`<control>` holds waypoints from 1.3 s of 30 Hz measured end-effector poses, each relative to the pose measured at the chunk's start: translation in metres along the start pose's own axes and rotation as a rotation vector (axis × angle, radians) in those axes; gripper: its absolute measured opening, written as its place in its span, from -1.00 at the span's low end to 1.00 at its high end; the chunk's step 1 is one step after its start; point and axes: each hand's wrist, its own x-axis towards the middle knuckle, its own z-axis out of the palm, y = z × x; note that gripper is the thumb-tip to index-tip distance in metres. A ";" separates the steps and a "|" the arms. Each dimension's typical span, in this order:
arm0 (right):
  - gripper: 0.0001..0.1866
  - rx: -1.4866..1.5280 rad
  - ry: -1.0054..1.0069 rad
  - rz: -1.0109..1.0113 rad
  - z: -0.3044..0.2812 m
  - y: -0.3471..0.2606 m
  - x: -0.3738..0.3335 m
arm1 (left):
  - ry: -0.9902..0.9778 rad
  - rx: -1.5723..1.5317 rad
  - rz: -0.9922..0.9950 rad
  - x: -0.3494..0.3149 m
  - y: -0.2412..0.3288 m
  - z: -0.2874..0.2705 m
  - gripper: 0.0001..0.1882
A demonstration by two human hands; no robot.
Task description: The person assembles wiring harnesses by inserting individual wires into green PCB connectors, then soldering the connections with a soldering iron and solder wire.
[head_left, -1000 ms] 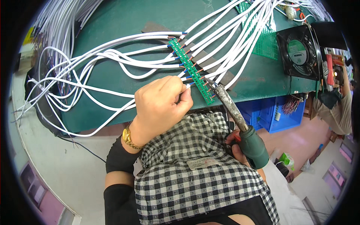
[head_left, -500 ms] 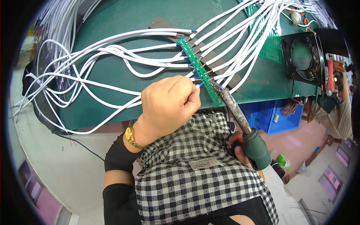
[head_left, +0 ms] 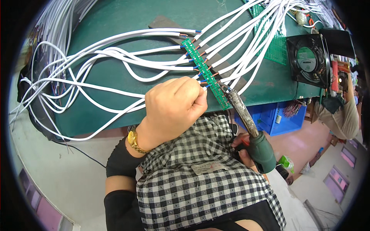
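A narrow green circuit board (head_left: 200,65) lies slantwise on the bench, with thin blue and brown wire ends along both sides. My left hand (head_left: 173,109), closed in a pinch, grips a white cable (head_left: 139,103) whose bared end meets the board's lower half. My right hand (head_left: 244,156) is wrapped round the dark green handle of a soldering iron (head_left: 243,114). The iron's tip is at the board's right edge, close to the wire ends; exact contact is hard to make out. Part of my right hand is hidden behind the handle.
A dark bar (head_left: 163,24) runs under the board on the green bench (head_left: 127,15). White cable bundles (head_left: 61,23) lie left and upper right. To the right stand a black fan (head_left: 307,59) and, lower, a blue crate (head_left: 287,119). A person (head_left: 341,121) is at far right.
The view has shifted slightly, and the fan's hub label looks sharper. Both hands keep their grips; the iron tip has barely moved at the board's edge.
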 end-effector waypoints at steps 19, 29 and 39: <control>-0.63 -0.003 -0.139 -0.099 -0.008 0.004 -0.012 | -0.015 0.106 0.078 -0.002 0.000 0.003 -0.79; -0.63 -0.097 -0.347 -0.162 -0.021 0.012 -0.003 | 0.001 0.116 0.027 0.000 0.003 0.002 -0.79; -0.64 -0.163 -0.102 -0.162 -0.010 0.020 -0.022 | 0.000 0.113 0.031 0.001 0.004 0.004 -0.77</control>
